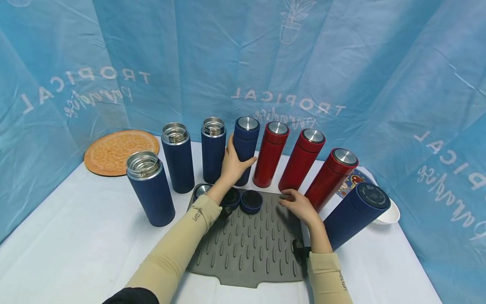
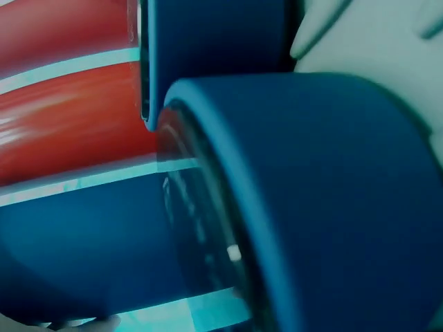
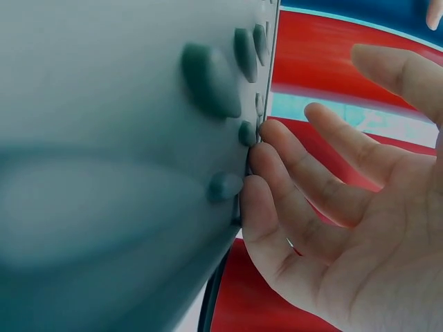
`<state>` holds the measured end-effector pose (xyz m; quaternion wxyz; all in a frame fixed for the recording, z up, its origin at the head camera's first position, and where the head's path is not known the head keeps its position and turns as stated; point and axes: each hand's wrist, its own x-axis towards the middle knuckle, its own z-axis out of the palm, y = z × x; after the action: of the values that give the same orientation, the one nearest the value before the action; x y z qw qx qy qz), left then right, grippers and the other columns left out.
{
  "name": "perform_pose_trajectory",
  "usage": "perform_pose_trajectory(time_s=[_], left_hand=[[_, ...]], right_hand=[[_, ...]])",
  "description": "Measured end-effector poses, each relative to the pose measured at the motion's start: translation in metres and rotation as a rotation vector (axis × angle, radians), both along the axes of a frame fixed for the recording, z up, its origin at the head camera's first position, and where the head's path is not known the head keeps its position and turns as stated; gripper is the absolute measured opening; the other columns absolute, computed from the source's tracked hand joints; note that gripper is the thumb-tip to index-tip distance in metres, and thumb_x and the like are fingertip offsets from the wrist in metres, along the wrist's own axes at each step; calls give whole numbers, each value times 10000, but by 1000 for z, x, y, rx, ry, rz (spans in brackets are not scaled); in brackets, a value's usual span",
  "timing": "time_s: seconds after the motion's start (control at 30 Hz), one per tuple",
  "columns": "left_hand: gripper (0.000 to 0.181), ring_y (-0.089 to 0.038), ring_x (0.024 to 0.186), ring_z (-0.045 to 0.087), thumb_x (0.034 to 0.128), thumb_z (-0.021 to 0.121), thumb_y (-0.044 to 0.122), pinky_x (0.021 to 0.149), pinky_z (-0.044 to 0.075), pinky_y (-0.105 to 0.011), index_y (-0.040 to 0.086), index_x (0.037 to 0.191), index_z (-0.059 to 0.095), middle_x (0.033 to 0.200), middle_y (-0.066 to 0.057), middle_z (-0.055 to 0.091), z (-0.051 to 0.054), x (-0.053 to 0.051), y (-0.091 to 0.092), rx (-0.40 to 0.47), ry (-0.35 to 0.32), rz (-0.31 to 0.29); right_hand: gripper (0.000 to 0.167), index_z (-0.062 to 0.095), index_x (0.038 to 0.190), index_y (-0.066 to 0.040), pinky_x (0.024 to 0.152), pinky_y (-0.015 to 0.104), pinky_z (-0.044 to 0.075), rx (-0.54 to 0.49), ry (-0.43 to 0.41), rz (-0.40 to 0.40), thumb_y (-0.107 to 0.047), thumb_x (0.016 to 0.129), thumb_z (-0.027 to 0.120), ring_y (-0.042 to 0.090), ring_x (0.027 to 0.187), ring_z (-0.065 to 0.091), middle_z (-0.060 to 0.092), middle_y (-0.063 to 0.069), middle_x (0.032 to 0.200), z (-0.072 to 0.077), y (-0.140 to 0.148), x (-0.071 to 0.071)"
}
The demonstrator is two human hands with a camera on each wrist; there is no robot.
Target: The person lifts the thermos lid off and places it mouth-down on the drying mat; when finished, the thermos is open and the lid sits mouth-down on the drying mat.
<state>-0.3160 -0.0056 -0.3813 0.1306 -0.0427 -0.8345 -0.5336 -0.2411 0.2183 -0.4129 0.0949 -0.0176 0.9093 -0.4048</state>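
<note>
The blue flask (image 1: 247,148) stands at the back of the table (image 1: 87,232), between an uncapped flask (image 1: 213,156) and a red flask (image 1: 270,156). The left hand (image 1: 232,166) holds it by the body, the thumb across the front and the fingers along the left side. The right hand (image 1: 302,209) holds nothing; its fingers are apart and a little bent, at the far edge of the mat (image 1: 247,249).

I judge the blue flask to be stiff and not fragile, probably of steel, because the uncapped flask shows bright metal in its neck. It may be rather heavy if it is full, but its cap (image 1: 247,123) is on, so I cannot know. The coat looks matt and should slip less than the glossy red flask. The better hold is around the body, below the cap, which could turn; so tall and narrow a thing may tip if pushed near the top.

The left fingertips are partly hidden. In the left wrist view a loose cap (image 2: 332,194) fills much of the frame, so the grip cannot be checked there. The right forearm (image 1: 327,274) partly hides the base of another blue flask (image 1: 355,217)
</note>
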Motion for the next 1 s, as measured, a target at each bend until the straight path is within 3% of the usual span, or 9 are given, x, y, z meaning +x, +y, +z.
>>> perform_pose_trajectory(time_s=[0.5, 0.77, 1.0], left_hand=[[934, -379, 1242, 395, 795, 716, 285, 994, 341, -519, 98, 1470, 98, 1413, -216, 328, -1, -2, -1, -8, 24, 14], [916, -370, 1246, 399, 798, 715, 292, 998, 341, -514, 78, 1461, 121, 1423, -202, 326, -1, 3, -2, -11, 24, 25], [892, -368, 1246, 396, 802, 713, 291, 993, 333, -540, 100, 1457, 138, 1414, -190, 336, 1, 10, -3, -16, 51, -1]], right_hand=[[440, 508, 1266, -27, 862, 466, 467, 3, -7, 6, -238, 887, 582, 311, 1066, 549, 574, 188, 1188, -1, 0, -1], [445, 509, 1267, -27, 855, 457, 470, 1, -8, 7, -244, 886, 585, 300, 1054, 554, 580, 183, 1177, -1, -2, 0], [449, 508, 1266, -22, 863, 468, 465, 0, -5, 7, -246, 884, 584, 313, 1078, 543, 568, 189, 1198, 1, -1, 1]])
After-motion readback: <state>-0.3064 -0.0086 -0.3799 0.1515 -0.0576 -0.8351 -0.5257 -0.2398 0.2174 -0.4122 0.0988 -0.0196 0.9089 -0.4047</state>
